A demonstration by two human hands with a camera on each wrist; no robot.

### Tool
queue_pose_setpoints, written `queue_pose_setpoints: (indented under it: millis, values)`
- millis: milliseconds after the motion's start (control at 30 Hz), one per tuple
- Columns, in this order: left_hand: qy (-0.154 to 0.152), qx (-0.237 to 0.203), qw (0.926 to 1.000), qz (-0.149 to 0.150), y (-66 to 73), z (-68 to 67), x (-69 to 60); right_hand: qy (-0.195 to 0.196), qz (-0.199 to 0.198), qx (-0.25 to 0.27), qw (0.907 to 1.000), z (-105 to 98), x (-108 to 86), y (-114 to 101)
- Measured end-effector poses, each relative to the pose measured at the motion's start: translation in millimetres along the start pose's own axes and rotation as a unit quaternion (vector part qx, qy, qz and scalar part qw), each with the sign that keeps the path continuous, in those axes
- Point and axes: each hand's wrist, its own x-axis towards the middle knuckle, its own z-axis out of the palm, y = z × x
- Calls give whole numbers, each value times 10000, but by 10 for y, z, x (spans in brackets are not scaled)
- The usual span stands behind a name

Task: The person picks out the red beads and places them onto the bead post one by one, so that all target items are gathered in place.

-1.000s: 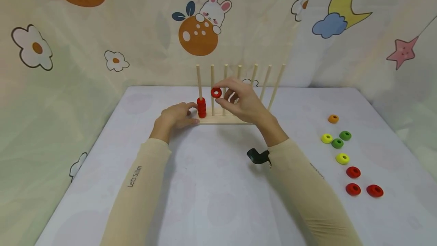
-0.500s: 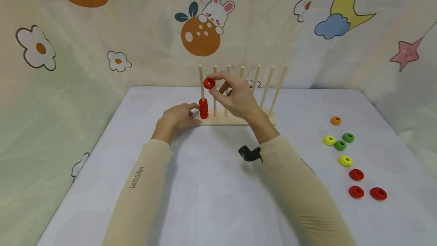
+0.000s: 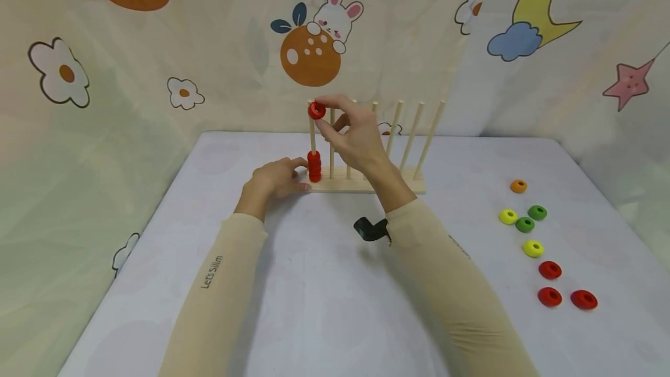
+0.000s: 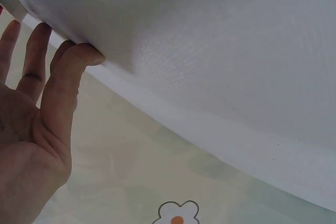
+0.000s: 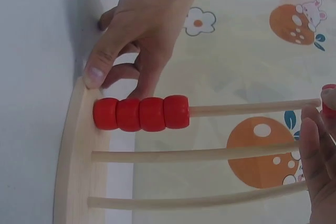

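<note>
In the head view, my right hand (image 3: 358,137) pinches a red ring bead (image 3: 316,110) between thumb and index finger. The bead is at the top of the leftmost peg; the right wrist view shows it by the peg's tip (image 5: 314,103), partly cut off. Whether the peg has entered its hole, I cannot tell. Several red beads (image 5: 153,114) sit stacked at the bottom of that peg. My left hand (image 3: 277,178) holds the left end of the wooden peg rack (image 3: 361,186), thumb on its front corner and fingers behind.
To the right on the white table (image 3: 314,307) lie loose beads: one orange bead (image 3: 519,186), two green, two yellow, and several red (image 3: 550,270). The rack's other pegs (image 3: 429,139) stand bare. A patterned cloth (image 3: 225,34) hangs behind. A black wrist device (image 3: 370,229) sticks out from the right sleeve.
My right hand has moved left and up, carrying the red bead from in front of the second peg to the top of the leftmost peg. The left hand has stayed at the rack's end.
</note>
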Motion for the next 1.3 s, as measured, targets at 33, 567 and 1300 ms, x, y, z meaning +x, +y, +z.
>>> queue_pose_setpoints:
  millis: [33, 567, 1300]
  values:
    - [2, -3, 10000, 3, -2, -1, -1, 16, 10, 12, 10000, 11, 8, -2]
    - [-23, -49, 10000, -58, 9, -6, -4, 471, 87, -214, 9986, 126, 155, -72]
    - [-17, -28, 9997, -226, 51, -7, -19, 76, -11, -97, 9999, -51, -43, -201]
